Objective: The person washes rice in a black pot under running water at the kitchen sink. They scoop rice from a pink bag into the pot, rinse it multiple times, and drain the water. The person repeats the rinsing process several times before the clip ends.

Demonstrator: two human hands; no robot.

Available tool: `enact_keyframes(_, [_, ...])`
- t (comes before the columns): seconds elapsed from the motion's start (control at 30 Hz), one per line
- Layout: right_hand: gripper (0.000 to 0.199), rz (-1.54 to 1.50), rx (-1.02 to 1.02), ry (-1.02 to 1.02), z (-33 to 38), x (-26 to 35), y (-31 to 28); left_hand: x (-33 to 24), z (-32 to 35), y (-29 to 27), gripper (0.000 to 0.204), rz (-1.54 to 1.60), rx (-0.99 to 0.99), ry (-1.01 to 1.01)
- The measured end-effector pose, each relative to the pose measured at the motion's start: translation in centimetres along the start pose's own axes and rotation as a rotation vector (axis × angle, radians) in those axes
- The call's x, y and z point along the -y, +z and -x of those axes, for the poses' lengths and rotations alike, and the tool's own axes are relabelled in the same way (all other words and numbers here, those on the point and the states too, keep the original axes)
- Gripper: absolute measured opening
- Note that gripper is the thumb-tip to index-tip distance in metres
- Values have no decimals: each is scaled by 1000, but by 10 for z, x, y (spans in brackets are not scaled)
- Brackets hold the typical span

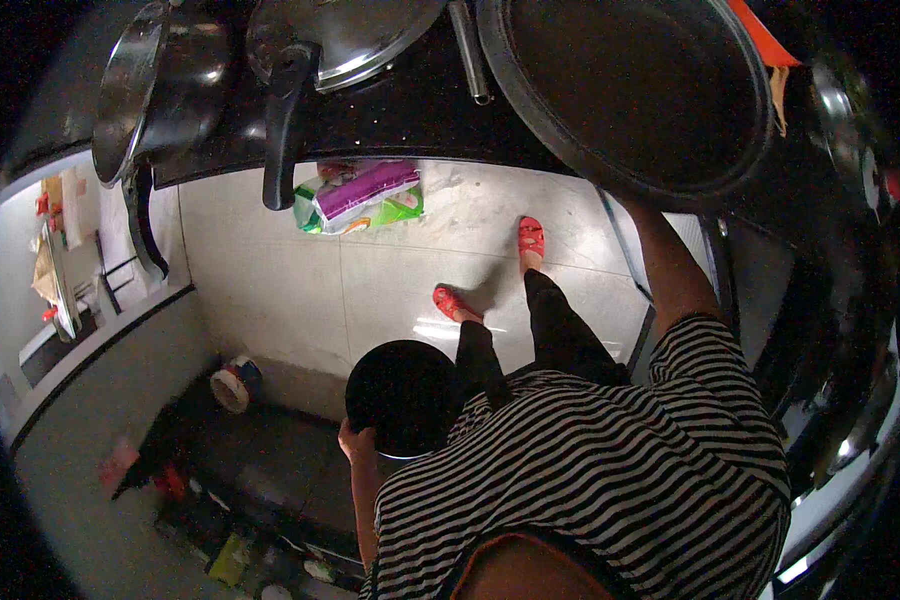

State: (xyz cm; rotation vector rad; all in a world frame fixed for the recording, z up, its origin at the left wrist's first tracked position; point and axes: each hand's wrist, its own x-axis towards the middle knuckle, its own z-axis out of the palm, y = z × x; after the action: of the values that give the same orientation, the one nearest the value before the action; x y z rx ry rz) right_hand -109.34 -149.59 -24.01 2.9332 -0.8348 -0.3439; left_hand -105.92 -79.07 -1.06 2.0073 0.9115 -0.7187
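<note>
Holding a black round pan (pixel 402 395) low at the left side, the left hand (pixel 355 440) has its grip closed on the rim, above the dark floor-level shelf. The right hand is hidden behind the big dark pan (pixel 625 85) on the bench (pixel 410 110); I cannot tell its grip. Best, I judge, to keep the low pan level and clear of the bench edge.

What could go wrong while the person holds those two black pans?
1. The large black pan seems to be held by one arm, with the hand hidden behind its rim. It might tip or slip.
2. The left hand has its grip only on the edge of the round black pot. If the pot drops, it could hit toes in the open red sandals.
3. The packets on the floor could trip someone.
</note>
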Motion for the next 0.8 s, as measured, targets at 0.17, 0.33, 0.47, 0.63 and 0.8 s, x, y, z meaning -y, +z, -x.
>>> enact_keyframes(0.17, [36,-154,-72,51,1,-2,-6,50,25,54,40,-487,-324,438])
enact_keyframes(0.33, [32,-236,-150,55,-2,9,-6,94,50,122,51,-353,-533,401])
enact_keyframes(0.47, [29,-318,-226,22,4,4,-20,53,42,115,36,-252,-407,337])
enact_keyframes(0.63, [26,-414,-324,-47,42,17,-50,50,-28,78,27,-68,-308,429])
enact_keyframes(0.8, [14,-356,-75,-73,117,45,-100,2,-26,59,27,168,-45,400])
